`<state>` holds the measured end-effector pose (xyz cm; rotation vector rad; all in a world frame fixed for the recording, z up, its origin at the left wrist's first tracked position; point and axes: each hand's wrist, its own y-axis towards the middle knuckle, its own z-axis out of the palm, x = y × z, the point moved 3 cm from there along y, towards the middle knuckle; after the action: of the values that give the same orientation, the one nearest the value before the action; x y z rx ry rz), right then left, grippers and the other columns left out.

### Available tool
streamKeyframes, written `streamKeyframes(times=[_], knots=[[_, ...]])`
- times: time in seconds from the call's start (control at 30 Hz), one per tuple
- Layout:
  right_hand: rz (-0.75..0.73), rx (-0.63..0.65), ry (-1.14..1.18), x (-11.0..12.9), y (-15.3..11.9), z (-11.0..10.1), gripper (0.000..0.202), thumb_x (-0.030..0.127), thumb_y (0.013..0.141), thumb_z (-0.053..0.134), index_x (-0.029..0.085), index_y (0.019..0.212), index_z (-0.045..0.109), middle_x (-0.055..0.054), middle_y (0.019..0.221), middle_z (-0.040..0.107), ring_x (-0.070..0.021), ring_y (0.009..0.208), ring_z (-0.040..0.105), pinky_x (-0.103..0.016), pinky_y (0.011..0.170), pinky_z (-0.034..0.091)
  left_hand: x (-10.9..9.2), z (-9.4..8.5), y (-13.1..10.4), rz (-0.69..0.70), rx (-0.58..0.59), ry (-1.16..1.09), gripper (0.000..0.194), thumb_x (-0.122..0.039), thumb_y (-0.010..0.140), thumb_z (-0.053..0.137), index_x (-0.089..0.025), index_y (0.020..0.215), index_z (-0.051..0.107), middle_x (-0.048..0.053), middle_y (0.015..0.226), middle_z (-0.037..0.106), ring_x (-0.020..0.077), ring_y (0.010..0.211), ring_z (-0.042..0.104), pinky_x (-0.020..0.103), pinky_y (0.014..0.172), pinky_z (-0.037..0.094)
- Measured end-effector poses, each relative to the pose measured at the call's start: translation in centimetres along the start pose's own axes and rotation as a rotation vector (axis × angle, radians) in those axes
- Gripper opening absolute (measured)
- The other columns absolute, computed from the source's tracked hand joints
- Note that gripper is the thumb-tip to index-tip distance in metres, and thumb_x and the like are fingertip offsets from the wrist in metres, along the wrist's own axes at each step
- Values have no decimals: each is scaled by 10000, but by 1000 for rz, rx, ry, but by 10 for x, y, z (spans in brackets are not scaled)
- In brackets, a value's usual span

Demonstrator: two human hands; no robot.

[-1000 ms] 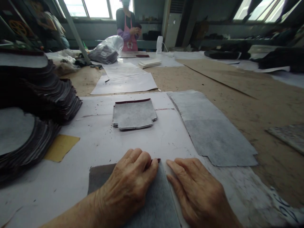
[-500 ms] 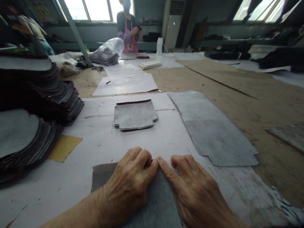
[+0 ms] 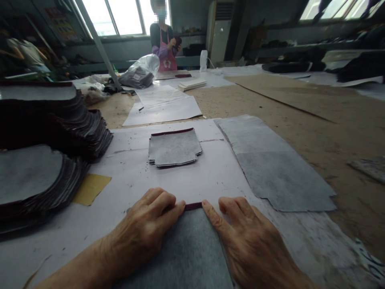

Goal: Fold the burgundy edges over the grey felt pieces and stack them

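A grey felt-backed piece (image 3: 186,249) with a dark red top edge lies flat on white paper at the near edge of the table. My left hand (image 3: 144,233) presses its left side, fingers along the top edge. My right hand (image 3: 246,245) lies flat on its right side, index finger at the top right corner. Neither hand grips anything. A small stack of similar grey cut pieces (image 3: 174,147) sits on the paper further out, apart from both hands.
Tall stacks of dark cut pieces (image 3: 45,132) fill the left side. A yellow paper scrap (image 3: 92,188) lies beside them. A long grey sheet (image 3: 270,164) lies to the right. White paper sheets (image 3: 162,108) and a plastic bag (image 3: 141,72) are farther off; a person in a pink apron (image 3: 164,44) stands at the far end.
My left hand slid left along the piece's top edge, uncovering the dark red edge between the hands. My right hand closed in toward the corner. The view shifted slightly.
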<state>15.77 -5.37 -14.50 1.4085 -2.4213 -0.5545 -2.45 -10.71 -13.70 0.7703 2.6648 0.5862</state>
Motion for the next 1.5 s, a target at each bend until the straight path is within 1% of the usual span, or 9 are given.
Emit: streamKeyframes(times=[0.1,0.3,0.43,0.53,0.77,0.97,1.17,1.37,1.5], knots=[[-22,13,-36,4,1,-1,466,54,735,376,113,1147,585,-126,877,585,-239,758,496,-388,592,479,2,2,-2,9,32,-9,334,-12,853,360,-60,1146,513,97,878,507,176,785,430,327,672,474],[-201,9,-103,11,14,-9,401,23,771,327,88,1024,631,-128,1072,589,-255,994,486,-412,815,451,-1,5,1,10,7,38,301,-42,858,343,-63,1089,534,90,834,500,182,747,418,351,634,454],[-292,50,147,2,33,-20,383,-9,792,305,134,928,634,-80,919,617,-189,891,515,-327,767,482,1,6,1,-26,52,30,301,-49,853,337,-81,1073,541,80,845,499,185,762,415,350,650,451],[-264,69,236,3,43,-18,384,-35,769,311,119,924,627,-77,834,610,-176,819,521,-305,715,500,2,6,2,-16,62,54,282,-60,856,337,-83,1041,549,78,836,498,185,749,414,353,645,441],[-194,-59,33,35,32,7,367,2,790,299,28,909,645,-130,761,594,-214,691,525,-355,563,508,3,2,1,2,70,51,252,-122,906,341,-82,1058,537,71,821,516,179,739,432,357,659,442],[-242,-49,59,29,27,8,377,22,835,288,14,1008,624,-133,823,612,-213,737,543,-353,608,527,17,-16,-21,-2,13,-85,318,-32,867,370,-106,1143,511,77,868,527,148,764,449,291,648,473],[-249,-28,21,31,31,10,392,23,816,317,33,1086,601,-104,769,593,-213,682,533,-341,527,514,18,-19,-32,-5,-14,-10,313,-9,846,368,-61,1115,519,92,844,525,163,764,454,325,648,479],[-271,45,-67,38,46,2,387,2,749,345,83,961,659,-93,720,597,-206,624,526,-335,517,488,14,-18,-29,26,13,52,290,-50,874,326,-54,1097,511,91,831,538,175,770,470,340,659,480],[-230,-14,-79,51,57,5,347,23,759,339,102,823,672,-108,720,600,-218,664,528,-359,587,474,13,-18,-28,39,70,54,245,-81,888,328,-66,1025,532,86,829,531,178,743,452,346,651,452]])
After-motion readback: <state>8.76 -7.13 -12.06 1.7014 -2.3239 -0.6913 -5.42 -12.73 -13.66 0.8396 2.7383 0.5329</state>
